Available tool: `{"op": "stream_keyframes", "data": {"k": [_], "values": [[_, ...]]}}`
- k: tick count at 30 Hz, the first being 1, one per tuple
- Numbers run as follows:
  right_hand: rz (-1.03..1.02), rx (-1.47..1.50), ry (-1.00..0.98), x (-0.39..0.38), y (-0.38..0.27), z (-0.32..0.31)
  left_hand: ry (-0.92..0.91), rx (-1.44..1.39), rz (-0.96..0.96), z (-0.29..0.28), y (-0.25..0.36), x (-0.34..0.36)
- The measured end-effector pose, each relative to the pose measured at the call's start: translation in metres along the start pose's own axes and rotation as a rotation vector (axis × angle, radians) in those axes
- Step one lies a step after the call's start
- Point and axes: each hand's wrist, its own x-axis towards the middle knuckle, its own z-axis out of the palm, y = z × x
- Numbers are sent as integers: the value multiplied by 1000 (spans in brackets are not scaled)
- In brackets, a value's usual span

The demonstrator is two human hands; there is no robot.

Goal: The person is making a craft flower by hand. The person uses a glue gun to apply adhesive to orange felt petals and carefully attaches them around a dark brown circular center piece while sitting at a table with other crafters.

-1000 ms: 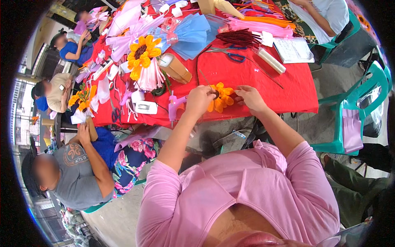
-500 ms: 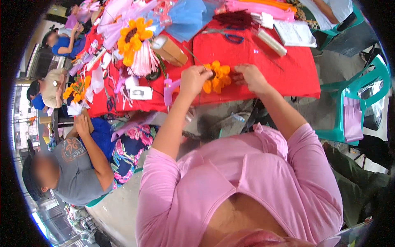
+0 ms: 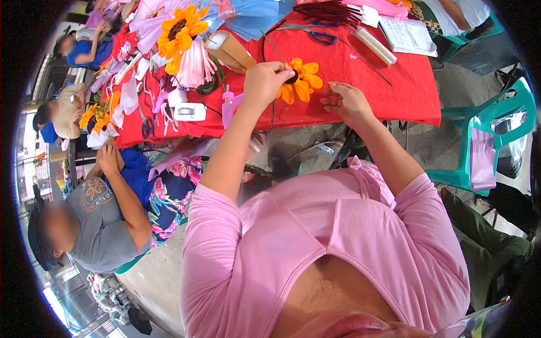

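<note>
An orange fuzzy flower (image 3: 307, 81) with a dark centre is held over the red tablecloth, its petals spread. My left hand (image 3: 265, 84) pinches it at its left side, thumb and fingers together by the dark centre. My right hand (image 3: 346, 104) is just right of the petals, apart from them, with fingers stretched out and nothing in them. Left of my left wrist lies a purple glue gun (image 3: 229, 107). Beyond my left hand stands a brown cardboard box (image 3: 231, 52).
Scissors (image 3: 321, 36), a clear roll (image 3: 375, 46) and a notebook (image 3: 408, 35) lie at the far side. A finished-looking orange flower (image 3: 181, 34) tops a pink-white bundle at left. A green chair (image 3: 468, 152) stands at right; a person in grey (image 3: 107, 225) sits at left.
My left hand has moved the flower slightly farther away. My right hand has stayed nearly in place, so more space separates it from the petals. The whole view has shifted a little.
</note>
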Motion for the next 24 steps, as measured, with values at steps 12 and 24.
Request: {"op": "stream_keyframes", "data": {"k": [12,24], "values": [[-53,520,-556,6,-5,22,-21,-334,30,-30,33,21],[-212,423,-617,3,-17,33,29,-234,22,-40,46,9]]}}
